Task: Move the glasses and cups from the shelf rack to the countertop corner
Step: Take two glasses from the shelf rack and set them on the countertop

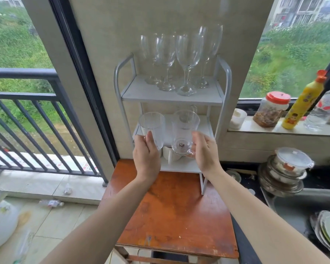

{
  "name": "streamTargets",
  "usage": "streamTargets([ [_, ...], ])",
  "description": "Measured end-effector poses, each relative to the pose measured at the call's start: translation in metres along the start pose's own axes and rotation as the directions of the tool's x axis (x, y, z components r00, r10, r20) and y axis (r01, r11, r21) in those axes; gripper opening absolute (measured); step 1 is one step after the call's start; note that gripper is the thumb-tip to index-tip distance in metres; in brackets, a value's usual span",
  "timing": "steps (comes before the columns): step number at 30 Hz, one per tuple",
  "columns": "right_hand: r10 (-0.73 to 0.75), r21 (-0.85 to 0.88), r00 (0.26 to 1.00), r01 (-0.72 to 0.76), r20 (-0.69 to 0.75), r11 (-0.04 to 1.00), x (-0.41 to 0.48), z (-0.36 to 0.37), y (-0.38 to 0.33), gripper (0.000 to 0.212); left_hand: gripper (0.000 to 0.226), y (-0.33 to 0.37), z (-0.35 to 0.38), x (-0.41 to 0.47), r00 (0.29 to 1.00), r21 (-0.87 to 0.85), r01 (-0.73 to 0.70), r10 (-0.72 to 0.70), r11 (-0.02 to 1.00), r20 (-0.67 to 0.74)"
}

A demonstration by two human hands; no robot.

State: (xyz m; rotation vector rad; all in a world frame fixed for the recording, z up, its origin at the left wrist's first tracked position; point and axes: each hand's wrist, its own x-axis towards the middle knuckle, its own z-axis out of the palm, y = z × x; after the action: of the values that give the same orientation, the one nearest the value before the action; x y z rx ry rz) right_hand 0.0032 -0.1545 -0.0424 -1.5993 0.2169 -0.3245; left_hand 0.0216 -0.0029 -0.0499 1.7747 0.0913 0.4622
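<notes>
**Two glasses in hand at once, fragile stuff all around**

Left hand (145,156) is wrapped round a ribbed tumbler (152,130), thumb up the front and fingers behind, holding low near the base. Right hand (205,152) holds a handled glass cup (184,132); fingers look closed at the handle near the bottom, but the exact hold is hard to read through the glass. Both are lifted in front of the middle tier of the white shelf rack (171,96), clear of its shelf as far as I can tell.

Risks from here:
- Both holds sit low and the tall bodies stick up above the hands. A tilt while carrying lets either one pivot or slip, and smooth glass on bare skin isn't much friction.
- The two rims are near each other. Bringing the hands together knocks glass on glass.
- Wine glasses (179,60) stand bunched on the top tier, directly above. Lifting instead of pulling back first catches the shelf edge and shakes them; they're top-heavy on thin stems.
- White cups (171,156) sit on the bottom tier just below the hands. Dipping the cup clips them.
- Rack stands on a small orange table (175,206); a bump could rock the lot.
- The counter to the right is crowded with stacked pots (286,172) and plates (328,229), so free landing space looks tight.
</notes>
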Motion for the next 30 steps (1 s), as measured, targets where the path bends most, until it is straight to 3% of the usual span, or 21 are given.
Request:
streamTargets([
  [9,-0.044,-0.059,0.995,0.039,-0.087,0.998,-0.074,-0.079,0.000,0.048,0.032,0.026,0.007,-0.080,0.997,-0.006,-0.071,0.071,0.997,0.043],
  [13,-0.031,-0.019,0.973,0.027,-0.230,0.999,-0.126,-0.154,-0.004,0.044,0.030,0.054,0.038,-0.146,0.980,-0.059,-0.129,0.137,0.990,0.148],
  [19,-0.028,-0.067,0.856,-0.007,-0.517,0.998,-0.236,-0.314,-0.012,0.040,0.031,0.115,0.123,-0.296,0.934,-0.163,-0.077,0.129,0.984,0.334],
  [23,-0.044,-0.078,0.730,-0.012,-0.682,0.997,-0.324,-0.424,-0.023,0.037,0.035,0.162,0.180,-0.416,0.826,-0.230,-0.039,0.161,0.972,0.541],
  [25,-0.060,-0.098,0.651,-0.022,-0.757,0.995,-0.369,-0.474,-0.027,0.040,0.035,0.190,0.202,-0.478,0.758,-0.288,0.051,0.150,0.956,0.635],
  [28,-0.030,-0.071,0.504,-0.062,-0.863,0.996,-0.433,-0.542,-0.032,0.058,0.038,0.222,0.233,-0.561,0.579,-0.273,0.319,0.041,0.908,0.814],
  [30,0.002,-0.022,0.396,-0.056,-0.918,0.998,-0.470,-0.583,-0.031,0.069,0.045,0.238,0.253,-0.611,0.442,-0.185,0.392,-0.008,0.901,0.897],
])
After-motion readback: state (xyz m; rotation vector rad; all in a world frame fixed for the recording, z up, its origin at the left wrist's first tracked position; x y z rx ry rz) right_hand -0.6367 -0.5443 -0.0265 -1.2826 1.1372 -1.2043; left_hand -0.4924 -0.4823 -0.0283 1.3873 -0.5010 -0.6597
